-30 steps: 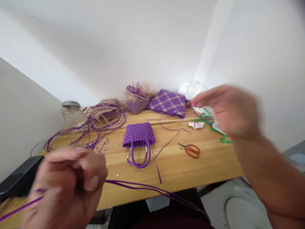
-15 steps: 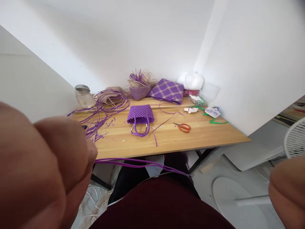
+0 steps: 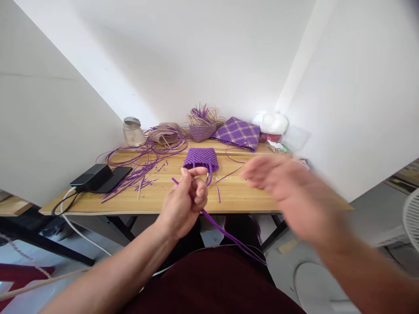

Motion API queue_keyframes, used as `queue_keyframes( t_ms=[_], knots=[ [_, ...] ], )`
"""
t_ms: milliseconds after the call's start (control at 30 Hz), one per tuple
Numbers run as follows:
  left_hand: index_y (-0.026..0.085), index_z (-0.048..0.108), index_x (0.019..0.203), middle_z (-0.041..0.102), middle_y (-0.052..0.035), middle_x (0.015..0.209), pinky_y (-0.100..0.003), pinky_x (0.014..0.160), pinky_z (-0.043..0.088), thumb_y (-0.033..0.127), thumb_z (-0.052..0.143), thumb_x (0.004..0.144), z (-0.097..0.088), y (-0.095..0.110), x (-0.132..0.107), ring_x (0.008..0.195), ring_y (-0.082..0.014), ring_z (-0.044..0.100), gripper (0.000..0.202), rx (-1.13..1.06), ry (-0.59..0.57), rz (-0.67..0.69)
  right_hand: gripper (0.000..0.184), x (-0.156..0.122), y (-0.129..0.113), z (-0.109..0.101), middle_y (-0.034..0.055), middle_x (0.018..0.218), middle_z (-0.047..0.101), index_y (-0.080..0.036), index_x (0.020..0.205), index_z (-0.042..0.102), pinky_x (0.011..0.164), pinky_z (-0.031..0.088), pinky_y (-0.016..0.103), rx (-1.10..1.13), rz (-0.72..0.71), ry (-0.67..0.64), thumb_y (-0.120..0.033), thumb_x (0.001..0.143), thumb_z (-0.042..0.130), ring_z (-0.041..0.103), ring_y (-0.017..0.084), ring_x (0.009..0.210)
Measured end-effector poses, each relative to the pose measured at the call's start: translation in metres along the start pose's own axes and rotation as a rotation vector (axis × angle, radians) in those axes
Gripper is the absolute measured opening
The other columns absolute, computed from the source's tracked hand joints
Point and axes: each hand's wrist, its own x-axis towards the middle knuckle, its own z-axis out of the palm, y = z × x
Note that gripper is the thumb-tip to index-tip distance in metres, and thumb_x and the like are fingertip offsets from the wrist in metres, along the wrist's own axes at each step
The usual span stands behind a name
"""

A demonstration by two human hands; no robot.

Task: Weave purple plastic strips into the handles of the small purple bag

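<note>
Left hand (image 3: pixel 183 203) with fingers closed on a purple strip (image 3: pixel 225 233) trailing to the lap, right hand (image 3: pixel 288 192) blurred and open; a finished small purple bag (image 3: pixel 200 158) lies beyond on the desk (image 3: pixel 157 198), loose strips (image 3: pixel 140 163) unwoven at left.

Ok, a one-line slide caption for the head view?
Left hand pinches purple strips before a small purple woven bag; blurred right hand open above the wooden table.
</note>
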Motion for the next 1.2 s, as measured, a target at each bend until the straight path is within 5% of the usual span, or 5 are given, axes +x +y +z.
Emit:
queue_keyframes(
  t_ms=[133, 267, 467, 633, 1200],
  knots=[
    [0.018, 0.06, 0.104, 0.045, 0.0041, 0.061, -0.016, 0.043, 0.023, 0.057, 0.052, 0.092, -0.013, -0.026, 0.006, 0.049, -0.0057, 0.03, 0.042, 0.059, -0.011, -0.003, 0.033, -0.023, 0.073, 0.069, 0.0057, 0.087, 0.067, -0.017, 0.093, 0.067, 0.068, 0.049, 0.03, 0.319, 0.428, -0.361, -0.048, 0.097, 0.053, 0.061, 0.015, 0.072],
    [0.017, 0.059, 0.108, 0.049, 0.0033, 0.066, -0.017, 0.049, 0.031, 0.051, 0.059, 0.091, -0.02, -0.037, 0.008, 0.055, -0.0068, 0.039, 0.037, 0.123, 0.011, -0.025, 0.036, -0.045, 0.111, 0.09, -0.0025, 0.067, 0.051, -0.014, 0.091, 0.067, 0.044, 0.018, 0.022, 0.515, 0.638, -0.29, -0.049, 0.093, 0.059, 0.031, 0.003, 0.045],
    [0.016, 0.062, 0.115, 0.066, -0.0044, 0.094, -0.023, 0.081, 0.045, 0.028, 0.075, 0.081, -0.03, -0.048, 0.005, 0.091, -0.0134, 0.061, 0.038, 0.307, 0.017, 0.006, 0.034, -0.051, 0.112, 0.079, -0.0046, 0.061, 0.044, -0.014, 0.09, 0.067, 0.046, 0.014, 0.022, 0.584, 0.692, -0.208, -0.047, 0.092, 0.062, 0.025, 0.003, 0.046],
    [0.02, 0.057, 0.128, 0.068, -0.003, 0.089, -0.022, 0.068, 0.048, 0.027, 0.073, 0.082, -0.043, -0.05, 0.005, 0.084, -0.0147, 0.065, 0.05, 0.451, 0.099, 0.122, 0.035, -0.059, 0.115, 0.076, -0.0032, 0.064, 0.049, -0.014, 0.093, 0.069, 0.045, 0.016, 0.023, 0.487, 0.686, -0.167, -0.047, 0.092, 0.06, 0.03, 0.004, 0.044],
    [0.021, 0.051, 0.142, 0.071, -0.0051, 0.087, -0.019, 0.06, 0.054, 0.033, 0.074, 0.082, -0.045, -0.054, -0.005, 0.073, -0.015, 0.07, 0.066, 0.295, 0.149, -0.041, 0.036, -0.066, 0.116, 0.084, -0.0016, 0.069, 0.055, -0.016, 0.098, 0.068, 0.046, 0.032, 0.022, 0.369, 0.608, -0.279, -0.05, 0.095, 0.055, 0.044, 0.007, 0.048]
  ],
)
